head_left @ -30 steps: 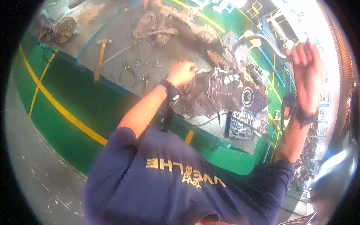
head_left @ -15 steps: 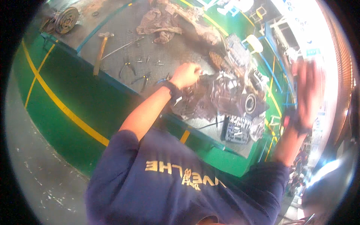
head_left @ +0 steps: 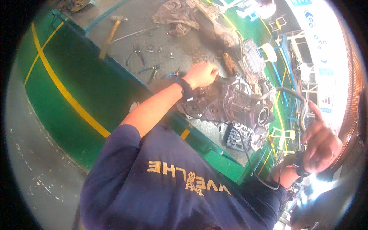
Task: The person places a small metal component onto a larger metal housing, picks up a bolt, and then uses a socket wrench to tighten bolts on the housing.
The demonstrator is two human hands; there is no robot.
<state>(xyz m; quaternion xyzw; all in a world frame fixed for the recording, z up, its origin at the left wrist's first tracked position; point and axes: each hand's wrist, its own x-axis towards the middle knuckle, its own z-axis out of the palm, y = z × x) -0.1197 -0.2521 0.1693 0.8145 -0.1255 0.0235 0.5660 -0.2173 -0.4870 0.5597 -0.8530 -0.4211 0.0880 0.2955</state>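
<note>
My left hand [head_left: 202, 74] is closed in a fist at the left edge of a greasy metal gearbox housing [head_left: 241, 101]. Whatever its fingers hold is hidden. My right hand [head_left: 322, 143] is raised on the right, its index finger stretched upward and the other fingers curled. A curved grey tube [head_left: 304, 109] runs from these curled fingers back toward the housing; it seems gripped, though the contact is partly hidden. Dark metal parts [head_left: 199, 105] lie below my left hand. Blue-handled pliers [head_left: 171, 74] lie beside my left wrist.
More pliers [head_left: 136, 56], a hammer [head_left: 111, 36] and a long rod [head_left: 134, 34] lie on the grey bench. A dirty cloth [head_left: 174, 17] lies at the back. A dark tool case [head_left: 238, 138] sits near the front edge. A thin black cable [head_left: 249, 161] hangs toward my right arm.
My right hand has come down, and the curved grey tube now shows beside it. The left hand stays closed by the housing. The view has shifted, with the bench tools higher in it.
</note>
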